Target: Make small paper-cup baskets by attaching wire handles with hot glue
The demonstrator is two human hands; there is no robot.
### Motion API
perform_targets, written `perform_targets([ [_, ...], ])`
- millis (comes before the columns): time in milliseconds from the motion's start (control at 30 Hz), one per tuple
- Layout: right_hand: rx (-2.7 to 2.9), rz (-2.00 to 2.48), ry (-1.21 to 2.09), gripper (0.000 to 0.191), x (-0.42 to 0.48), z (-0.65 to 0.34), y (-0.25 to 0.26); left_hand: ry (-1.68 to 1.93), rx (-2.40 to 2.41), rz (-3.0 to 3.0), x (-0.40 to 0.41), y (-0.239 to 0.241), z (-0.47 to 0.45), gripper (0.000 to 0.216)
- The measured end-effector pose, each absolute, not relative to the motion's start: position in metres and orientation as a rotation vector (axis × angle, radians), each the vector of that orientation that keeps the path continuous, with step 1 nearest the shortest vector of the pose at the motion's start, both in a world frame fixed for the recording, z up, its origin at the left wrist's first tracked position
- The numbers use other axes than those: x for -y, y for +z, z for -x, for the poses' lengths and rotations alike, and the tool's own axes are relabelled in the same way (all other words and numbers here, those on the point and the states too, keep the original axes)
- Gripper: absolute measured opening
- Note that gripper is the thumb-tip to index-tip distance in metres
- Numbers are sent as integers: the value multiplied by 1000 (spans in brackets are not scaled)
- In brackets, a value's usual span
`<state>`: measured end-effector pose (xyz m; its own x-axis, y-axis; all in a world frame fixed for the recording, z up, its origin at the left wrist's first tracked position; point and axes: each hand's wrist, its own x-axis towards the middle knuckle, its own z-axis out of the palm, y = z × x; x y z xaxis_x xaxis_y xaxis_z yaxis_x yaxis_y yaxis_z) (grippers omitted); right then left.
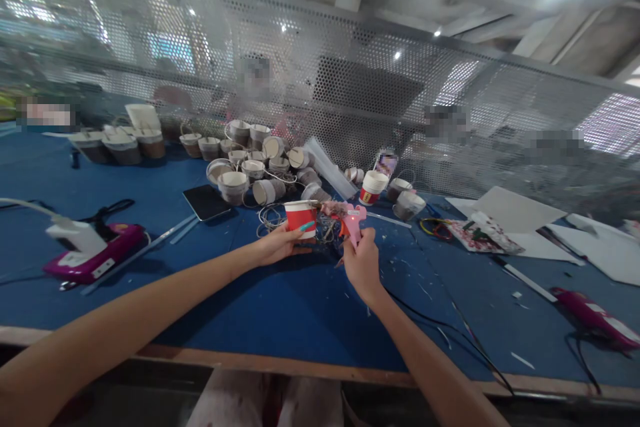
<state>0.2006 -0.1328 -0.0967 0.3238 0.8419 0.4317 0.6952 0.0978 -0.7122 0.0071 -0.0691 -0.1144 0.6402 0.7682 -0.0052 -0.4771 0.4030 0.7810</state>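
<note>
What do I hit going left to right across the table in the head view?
Magenta tool → dark phone → left hand holding red cup → pink glue gun in right hand → white sheets → second magenta tool at the far right.

Your L arm: in from lower left, stretched fwd | L hand (277, 243): fingers (301, 228) curled in a grip | your R arm: in from lower right | R hand (363, 261): back twd you, clenched | hands close, apart
</note>
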Motion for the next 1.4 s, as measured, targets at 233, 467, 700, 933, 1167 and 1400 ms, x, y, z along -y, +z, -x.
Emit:
perform_targets([
  [233,1437,1641,135,30,132,-202,-99,801,-397,-857,67,-117,-7,35],
  [467,1486,1694,69,26,135,-198,-90,797,-397,-866,68,-117,-6,36],
  [700,1407,1674,145,40,138,-196,-83,805,-431,-900,71,-114,-7,45],
  [933,1359,1637,117,39,135,-199,-84,761,-343,-979,69,-117,-5,46],
  [1167,1385,1652,153,35,137,-197,-85,771,-308,-950,65,-122,-4,51],
  [1400,1404,1654,128,32,135,-199,-90,768,-316,-916,64,-122,-3,43],
])
